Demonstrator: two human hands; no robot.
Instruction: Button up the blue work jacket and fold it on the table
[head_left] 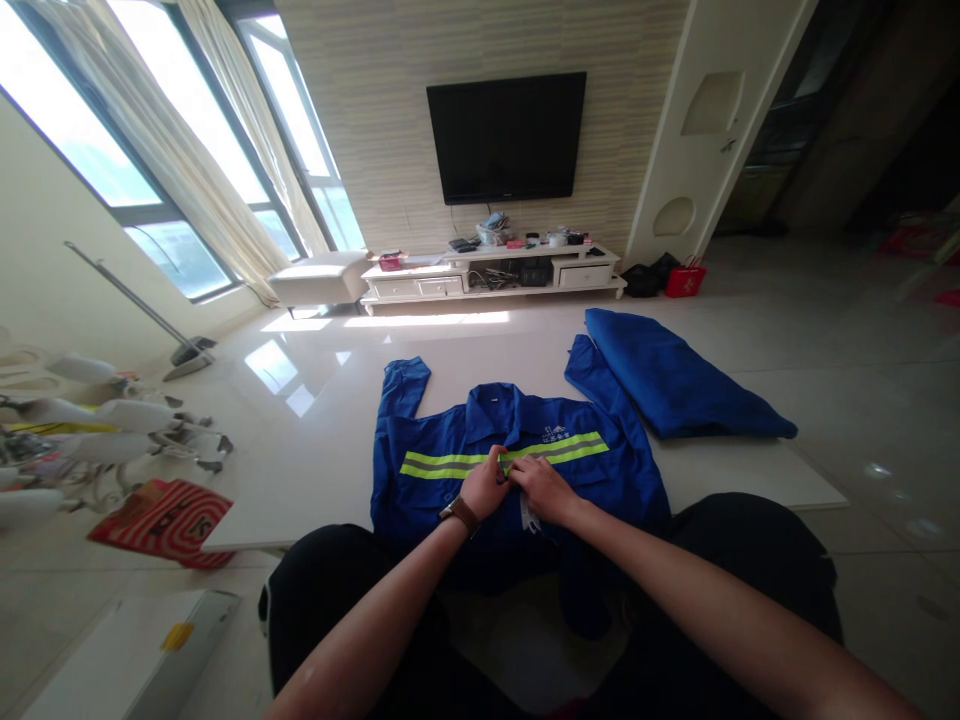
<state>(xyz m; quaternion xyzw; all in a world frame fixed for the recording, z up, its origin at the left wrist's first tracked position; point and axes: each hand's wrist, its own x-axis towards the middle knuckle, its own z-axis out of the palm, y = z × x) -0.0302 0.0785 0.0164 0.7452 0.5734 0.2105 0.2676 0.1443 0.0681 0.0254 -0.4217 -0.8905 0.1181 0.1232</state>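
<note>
A blue work jacket (442, 430) with a yellow-green and grey reflective stripe lies spread on the white table, its collar pointing away from me and its lower part hanging over the near edge. My left hand (486, 488), with a watch on the wrist, pinches the jacket's front opening at the stripe. Beside it my right hand (541, 488) is closed on the same front edge, the fingers of both hands nearly touching. A small whitish tag or strip (529, 518) shows under my right hand. Whatever fastener sits between the fingertips is too small to make out.
A folded blue garment (675, 385) lies on the table (315, 470) at the right, by the jacket's sleeve. A red striped bag (169, 520) and a white lamp (112, 425) stand left. Beyond are a TV cabinet (420, 285) and a bench (319, 275).
</note>
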